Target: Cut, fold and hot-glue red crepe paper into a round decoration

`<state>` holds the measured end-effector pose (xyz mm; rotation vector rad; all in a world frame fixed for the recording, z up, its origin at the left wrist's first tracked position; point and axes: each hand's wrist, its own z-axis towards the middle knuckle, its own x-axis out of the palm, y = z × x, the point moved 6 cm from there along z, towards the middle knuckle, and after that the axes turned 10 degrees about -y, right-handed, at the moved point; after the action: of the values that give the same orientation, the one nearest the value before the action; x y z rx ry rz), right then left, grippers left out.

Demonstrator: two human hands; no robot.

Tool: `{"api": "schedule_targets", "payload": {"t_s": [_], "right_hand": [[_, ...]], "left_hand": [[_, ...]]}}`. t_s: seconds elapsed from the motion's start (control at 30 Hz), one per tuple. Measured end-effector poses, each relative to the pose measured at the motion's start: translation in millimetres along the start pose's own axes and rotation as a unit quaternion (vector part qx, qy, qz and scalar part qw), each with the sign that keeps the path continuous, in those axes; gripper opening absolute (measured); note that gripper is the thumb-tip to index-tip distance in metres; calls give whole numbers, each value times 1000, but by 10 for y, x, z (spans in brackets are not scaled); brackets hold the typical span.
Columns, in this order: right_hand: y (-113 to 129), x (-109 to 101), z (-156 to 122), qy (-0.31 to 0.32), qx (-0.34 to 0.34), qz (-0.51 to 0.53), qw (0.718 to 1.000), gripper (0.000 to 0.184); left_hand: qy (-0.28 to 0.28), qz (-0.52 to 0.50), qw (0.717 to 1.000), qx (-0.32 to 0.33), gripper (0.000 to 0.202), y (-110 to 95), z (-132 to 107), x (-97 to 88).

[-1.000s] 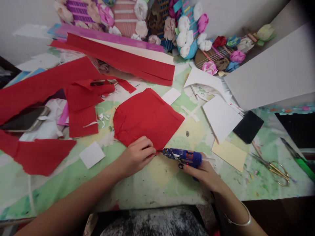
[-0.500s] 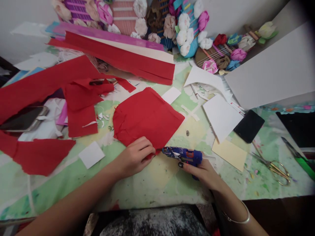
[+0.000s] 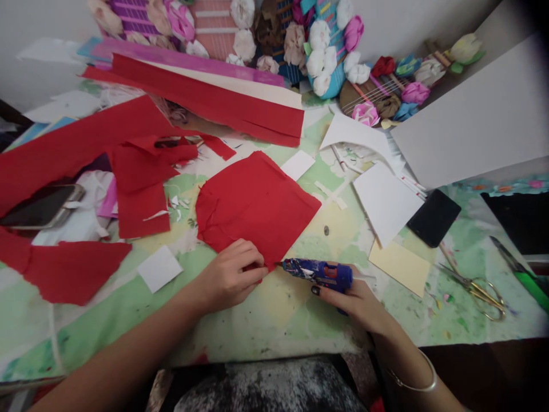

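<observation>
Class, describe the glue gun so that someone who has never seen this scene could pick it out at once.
On the green-patterned tablecloth, find the big red cloth-like piece in the middle. Just right of its near corner, in the right hand, is the glue gun. Its chunky blue body sets it apart from the gold-handled scissors farther right.

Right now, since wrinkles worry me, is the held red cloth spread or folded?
Mostly spread: the cloth lies broad, creased at left; underside hidden.

Gold-handled scissors lie right of a pale yellow card, near 1 flat black object.
</observation>
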<state>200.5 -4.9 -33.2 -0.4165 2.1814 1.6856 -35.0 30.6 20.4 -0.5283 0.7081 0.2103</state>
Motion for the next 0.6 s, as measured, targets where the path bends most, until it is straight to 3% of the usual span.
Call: {"api": "schedule_targets", "payload": {"t_s": [0.17, 0.37, 0.6], "right_hand": [[132, 50, 10, 31, -29, -11, 999, 41], [430, 164, 8, 108, -94, -36, 989, 20], [511, 183, -7, 115, -101, -25, 988, 16]], "left_hand": [[2, 14, 1000, 27, 9, -35, 41, -16], [9, 4, 999, 35, 9, -48, 56, -25], [8, -17, 999, 26, 12, -50, 29, -14]]}}
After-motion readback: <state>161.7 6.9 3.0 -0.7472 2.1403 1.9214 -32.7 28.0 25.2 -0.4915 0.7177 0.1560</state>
